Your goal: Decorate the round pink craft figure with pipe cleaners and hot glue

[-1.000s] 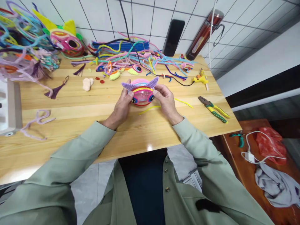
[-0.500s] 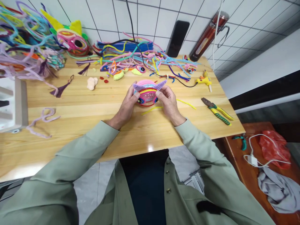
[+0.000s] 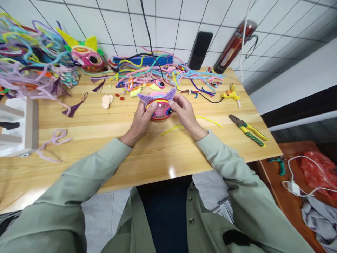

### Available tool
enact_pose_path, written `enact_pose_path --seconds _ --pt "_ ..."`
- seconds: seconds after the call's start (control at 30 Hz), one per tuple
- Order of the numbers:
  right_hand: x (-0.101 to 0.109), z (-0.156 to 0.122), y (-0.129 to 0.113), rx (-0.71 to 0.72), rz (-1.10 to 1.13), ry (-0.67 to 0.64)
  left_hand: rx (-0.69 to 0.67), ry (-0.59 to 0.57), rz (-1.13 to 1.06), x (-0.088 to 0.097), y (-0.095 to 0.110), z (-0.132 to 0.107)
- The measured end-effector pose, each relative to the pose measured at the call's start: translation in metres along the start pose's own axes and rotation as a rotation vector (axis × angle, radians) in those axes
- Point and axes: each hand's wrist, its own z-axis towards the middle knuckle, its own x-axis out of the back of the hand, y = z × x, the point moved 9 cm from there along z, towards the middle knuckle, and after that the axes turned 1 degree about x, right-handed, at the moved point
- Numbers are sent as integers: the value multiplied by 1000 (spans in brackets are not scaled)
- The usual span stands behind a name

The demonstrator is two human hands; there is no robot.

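Observation:
Both hands hold a small pink craft mask (image 3: 160,106) with purple pipe-cleaner ears and two round eyes, just above the wooden table (image 3: 105,140). My left hand (image 3: 139,123) grips its left side, thumb on the front. On the right side my right hand (image 3: 185,114) pinches the edge below the right ear. A loose yellow pipe cleaner (image 3: 172,129) lies on the table under my right hand.
A heap of coloured pipe cleaners (image 3: 155,72) fills the back of the table, with a finished mask (image 3: 88,58) at back left. A yellow glue gun (image 3: 231,95) and pliers (image 3: 249,130) lie to the right. A white box (image 3: 18,126) sits at the left edge.
The mask has turned a little in my hands, its eyes now facing more to the right. My left thumb has moved onto its front. The view shifted slightly.

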Motion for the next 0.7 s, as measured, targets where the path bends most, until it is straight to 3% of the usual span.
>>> enact_pose_path --seconds 0.13,0.3,0.7 --pt "-2 -6 12 -17 -9 -20 52 1 75 7 -12 -7" --pt "2 -11 9 -17 -31 1 100 -31 51 7 -25 -11" --pt "1 -22 8 7 -64 32 115 -19 45 3 -25 -17"
